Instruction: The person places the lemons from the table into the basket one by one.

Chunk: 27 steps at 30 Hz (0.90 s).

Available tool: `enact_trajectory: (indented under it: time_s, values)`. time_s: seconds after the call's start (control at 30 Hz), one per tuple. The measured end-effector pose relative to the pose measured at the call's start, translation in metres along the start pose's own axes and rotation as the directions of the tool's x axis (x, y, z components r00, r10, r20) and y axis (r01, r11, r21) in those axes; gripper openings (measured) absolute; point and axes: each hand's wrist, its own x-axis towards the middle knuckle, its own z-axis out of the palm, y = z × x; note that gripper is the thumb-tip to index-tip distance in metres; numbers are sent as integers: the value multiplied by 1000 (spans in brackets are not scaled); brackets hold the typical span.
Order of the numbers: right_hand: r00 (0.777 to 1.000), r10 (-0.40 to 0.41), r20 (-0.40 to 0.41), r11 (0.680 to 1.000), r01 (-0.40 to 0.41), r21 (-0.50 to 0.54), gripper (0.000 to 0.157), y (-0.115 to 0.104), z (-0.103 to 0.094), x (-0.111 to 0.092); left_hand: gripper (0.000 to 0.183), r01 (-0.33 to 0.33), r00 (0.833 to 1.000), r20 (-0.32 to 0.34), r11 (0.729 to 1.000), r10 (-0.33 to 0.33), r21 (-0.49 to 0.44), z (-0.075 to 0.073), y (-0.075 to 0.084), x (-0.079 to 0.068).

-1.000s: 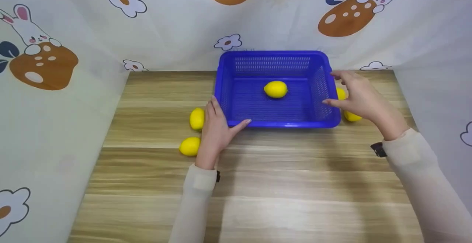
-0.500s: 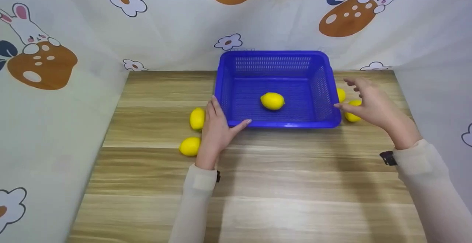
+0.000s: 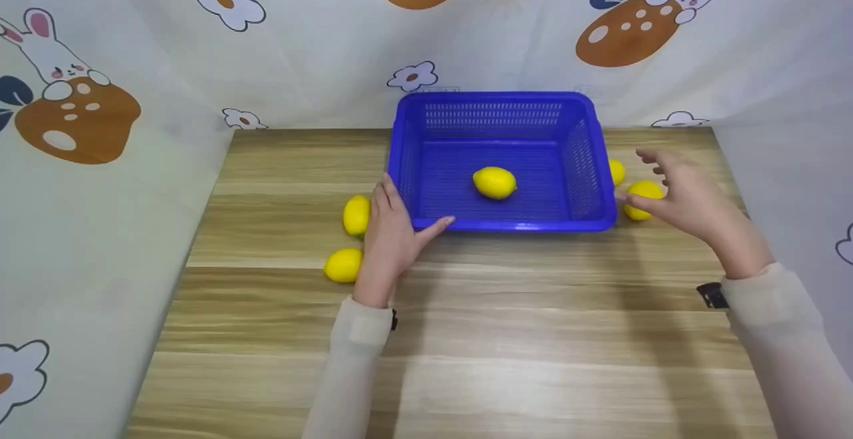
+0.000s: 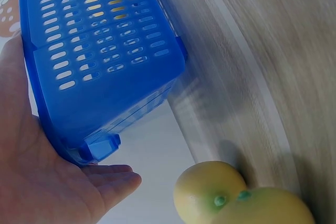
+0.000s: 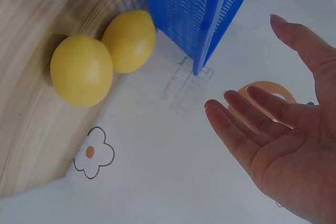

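A blue plastic basket with slotted walls stands at the back of the table, and one lemon lies on its floor. My left hand rests against the basket's front left corner, fingers straight along the left side and thumb spread along the front rim. In the left wrist view the basket's corner meets the palm. My right hand hovers right of the basket with nothing in it, thumb and fingers apart. Below it are two lemons, a nearer lemon and a lemon partly behind the basket.
Left of the left hand lie two more lemons, an upper lemon and a lower lemon, both partly covered by that hand. The wood-grain table is bounded by a printed cloth at the back and sides.
The lemon in the basket has shifted toward the front and come to rest. My right hand has drawn back from the right rim, moving right and nearer. The left hand has stayed in place.
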Motion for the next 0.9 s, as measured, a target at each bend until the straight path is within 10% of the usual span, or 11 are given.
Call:
enact_trajectory:
  time_s: [0.9]
  values:
    - [997, 71, -3, 997, -71, -32, 84, 33, 9, -7, 136, 5, 1000, 14, 997, -6, 81, -1, 2, 0]
